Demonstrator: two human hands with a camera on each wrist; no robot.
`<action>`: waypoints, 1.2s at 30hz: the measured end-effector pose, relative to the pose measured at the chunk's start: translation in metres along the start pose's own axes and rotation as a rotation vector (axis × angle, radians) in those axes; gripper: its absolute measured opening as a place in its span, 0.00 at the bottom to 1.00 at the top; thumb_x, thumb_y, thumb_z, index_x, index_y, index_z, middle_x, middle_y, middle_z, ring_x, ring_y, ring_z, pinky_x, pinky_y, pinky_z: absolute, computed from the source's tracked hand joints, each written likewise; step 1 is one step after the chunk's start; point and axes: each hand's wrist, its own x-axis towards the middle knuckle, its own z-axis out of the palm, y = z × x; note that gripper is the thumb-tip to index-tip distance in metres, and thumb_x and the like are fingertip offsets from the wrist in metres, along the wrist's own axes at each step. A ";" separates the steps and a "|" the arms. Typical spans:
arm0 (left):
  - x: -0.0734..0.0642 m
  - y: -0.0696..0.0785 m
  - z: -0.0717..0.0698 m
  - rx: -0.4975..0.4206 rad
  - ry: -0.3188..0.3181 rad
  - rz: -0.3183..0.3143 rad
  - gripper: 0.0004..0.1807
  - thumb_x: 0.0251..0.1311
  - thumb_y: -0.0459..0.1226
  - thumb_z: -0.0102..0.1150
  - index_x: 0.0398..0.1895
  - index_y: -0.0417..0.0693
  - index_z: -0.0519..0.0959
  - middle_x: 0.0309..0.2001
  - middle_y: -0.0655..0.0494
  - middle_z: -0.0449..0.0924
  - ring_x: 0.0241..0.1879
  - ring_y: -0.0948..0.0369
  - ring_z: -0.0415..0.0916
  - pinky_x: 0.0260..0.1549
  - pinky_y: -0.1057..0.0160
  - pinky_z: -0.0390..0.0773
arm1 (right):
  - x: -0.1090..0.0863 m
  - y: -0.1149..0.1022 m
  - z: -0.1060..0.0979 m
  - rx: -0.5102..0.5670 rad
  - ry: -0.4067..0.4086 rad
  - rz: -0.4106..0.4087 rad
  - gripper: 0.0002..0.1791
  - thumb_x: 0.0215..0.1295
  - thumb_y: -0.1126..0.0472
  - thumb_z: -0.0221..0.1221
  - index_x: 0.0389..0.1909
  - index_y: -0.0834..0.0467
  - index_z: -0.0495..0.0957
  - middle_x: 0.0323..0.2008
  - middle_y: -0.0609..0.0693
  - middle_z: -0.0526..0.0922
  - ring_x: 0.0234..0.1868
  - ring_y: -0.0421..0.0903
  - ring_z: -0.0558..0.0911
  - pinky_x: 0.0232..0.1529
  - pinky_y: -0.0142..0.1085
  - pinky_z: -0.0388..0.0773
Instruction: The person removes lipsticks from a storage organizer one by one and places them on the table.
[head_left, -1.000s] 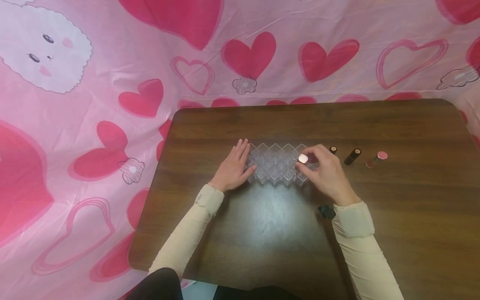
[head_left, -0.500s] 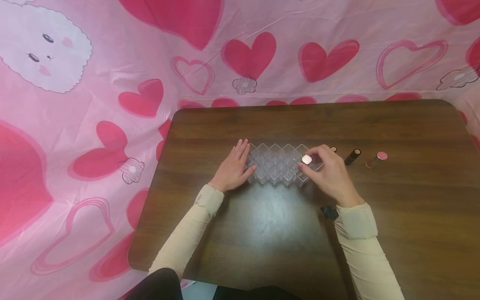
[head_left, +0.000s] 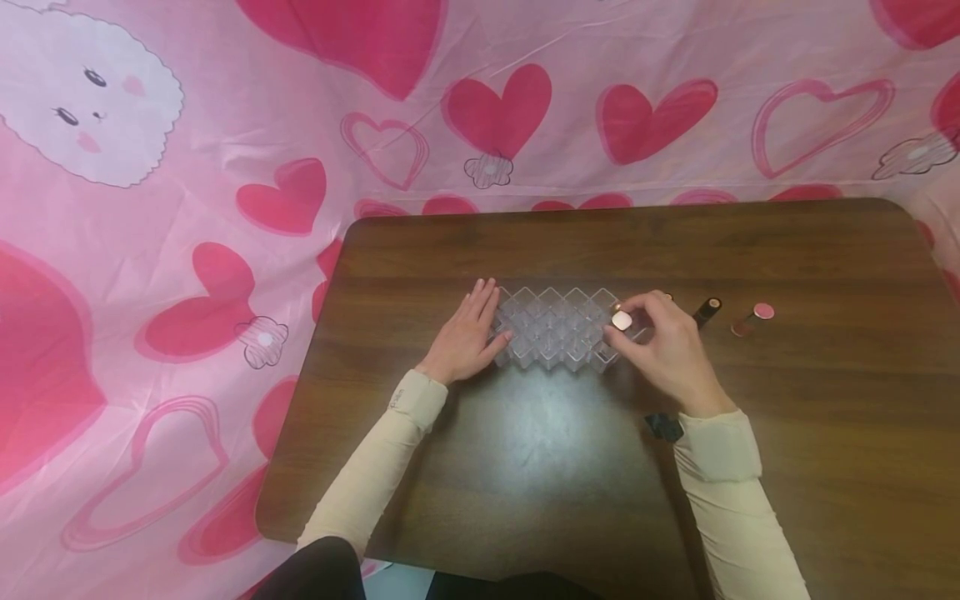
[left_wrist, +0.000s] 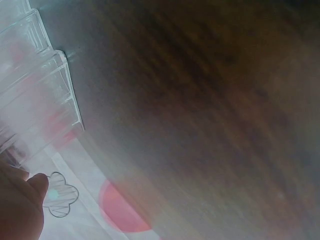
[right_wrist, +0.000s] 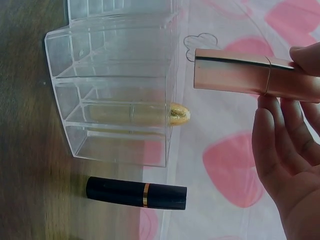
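Observation:
A clear, diamond-celled lipstick organizer [head_left: 551, 329] stands on the table. My left hand [head_left: 468, 333] rests along its left end with fingers straight; the left wrist view catches only part of that hand [left_wrist: 22, 202] beside the clear wall. Over the organizer's right end, my right hand [head_left: 663, 350] pinches a rose-gold lipstick tube [right_wrist: 232, 72] between thumb and fingertips. Its pale square end [head_left: 622, 321] faces up in the head view. The right wrist view shows the tube above the organizer's rim, outside the cells. One cell near that end holds a gold-topped lipstick [right_wrist: 179, 115].
Right of the organizer stand a black lipstick with a gold band [head_left: 708, 312] and a pink-topped tube [head_left: 762, 312]. Another black tube [head_left: 670, 297] is mostly hidden behind my right hand. A heart-printed cloth [head_left: 525, 167] hangs behind the wooden table [head_left: 540, 467].
My right hand has shifted slightly right with the rose-gold lipstick, bringing the gold-topped one in the organizer into sight and covering more of the nearest black tube. The left hand has stayed put.

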 end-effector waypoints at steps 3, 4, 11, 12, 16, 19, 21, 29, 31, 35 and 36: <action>0.000 0.000 0.000 0.000 0.000 0.000 0.43 0.60 0.62 0.26 0.70 0.43 0.43 0.72 0.53 0.32 0.70 0.59 0.26 0.68 0.60 0.39 | -0.001 0.002 -0.001 0.016 0.002 0.013 0.17 0.43 0.62 0.68 0.34 0.60 0.74 0.31 0.48 0.75 0.32 0.44 0.76 0.30 0.14 0.68; 0.000 0.000 0.000 0.000 0.001 0.000 0.43 0.60 0.62 0.25 0.70 0.43 0.43 0.72 0.53 0.33 0.70 0.59 0.27 0.68 0.60 0.39 | -0.001 0.002 -0.001 0.021 0.005 0.016 0.17 0.43 0.62 0.68 0.34 0.61 0.74 0.31 0.49 0.75 0.32 0.44 0.76 0.31 0.13 0.68; 0.000 0.000 0.000 0.009 -0.002 0.004 0.42 0.60 0.62 0.26 0.70 0.44 0.40 0.72 0.53 0.30 0.70 0.59 0.26 0.68 0.60 0.39 | -0.003 0.003 -0.005 0.011 0.004 0.047 0.16 0.44 0.63 0.67 0.34 0.61 0.73 0.32 0.49 0.75 0.33 0.45 0.75 0.32 0.14 0.66; 0.000 0.000 0.000 0.009 -0.002 0.005 0.42 0.60 0.62 0.26 0.70 0.44 0.40 0.72 0.53 0.30 0.70 0.59 0.26 0.68 0.60 0.39 | -0.004 0.003 -0.006 0.009 0.007 0.046 0.16 0.44 0.63 0.67 0.34 0.61 0.73 0.31 0.49 0.75 0.33 0.45 0.75 0.31 0.14 0.66; 0.000 0.000 -0.001 0.005 -0.001 0.006 0.42 0.60 0.62 0.26 0.70 0.43 0.41 0.72 0.53 0.31 0.70 0.59 0.26 0.68 0.60 0.39 | -0.004 0.004 -0.008 0.005 0.028 0.034 0.15 0.43 0.64 0.67 0.33 0.61 0.73 0.30 0.48 0.74 0.32 0.43 0.74 0.30 0.19 0.68; 0.000 0.001 -0.001 -0.001 -0.001 0.003 0.42 0.60 0.62 0.26 0.70 0.43 0.41 0.72 0.53 0.32 0.70 0.59 0.27 0.68 0.61 0.39 | -0.005 0.006 -0.009 0.006 0.039 0.029 0.15 0.43 0.64 0.67 0.32 0.61 0.73 0.29 0.48 0.75 0.32 0.40 0.73 0.30 0.21 0.68; -0.001 0.001 -0.002 -0.002 -0.003 0.001 0.42 0.60 0.62 0.26 0.70 0.44 0.41 0.72 0.53 0.32 0.70 0.59 0.27 0.68 0.61 0.39 | -0.006 0.007 -0.009 0.006 0.043 0.029 0.16 0.42 0.64 0.67 0.32 0.61 0.73 0.29 0.48 0.75 0.31 0.39 0.73 0.31 0.22 0.68; -0.001 0.001 -0.003 0.000 -0.017 -0.006 0.42 0.60 0.61 0.27 0.70 0.45 0.40 0.72 0.53 0.32 0.71 0.59 0.27 0.68 0.61 0.39 | -0.009 0.010 -0.015 -0.012 0.050 0.069 0.16 0.42 0.64 0.67 0.33 0.60 0.73 0.28 0.48 0.75 0.30 0.43 0.74 0.32 0.27 0.72; 0.000 0.001 -0.003 0.003 -0.018 -0.006 0.42 0.61 0.61 0.27 0.70 0.44 0.40 0.72 0.53 0.31 0.71 0.59 0.27 0.68 0.61 0.39 | -0.009 0.010 -0.016 -0.017 0.049 0.082 0.16 0.42 0.63 0.67 0.33 0.60 0.73 0.28 0.48 0.75 0.30 0.43 0.74 0.31 0.27 0.71; 0.000 0.001 -0.002 0.005 -0.018 -0.008 0.42 0.61 0.61 0.27 0.70 0.44 0.40 0.72 0.54 0.31 0.70 0.59 0.27 0.68 0.61 0.38 | -0.011 0.012 -0.018 -0.023 0.057 0.102 0.17 0.42 0.64 0.68 0.34 0.61 0.73 0.28 0.49 0.76 0.30 0.41 0.73 0.32 0.21 0.69; 0.000 0.001 -0.002 0.005 -0.016 -0.008 0.42 0.61 0.61 0.27 0.70 0.44 0.40 0.72 0.54 0.31 0.70 0.59 0.27 0.68 0.61 0.39 | -0.011 0.013 -0.018 -0.024 0.063 0.102 0.17 0.42 0.64 0.68 0.33 0.61 0.73 0.28 0.50 0.76 0.30 0.41 0.73 0.32 0.20 0.69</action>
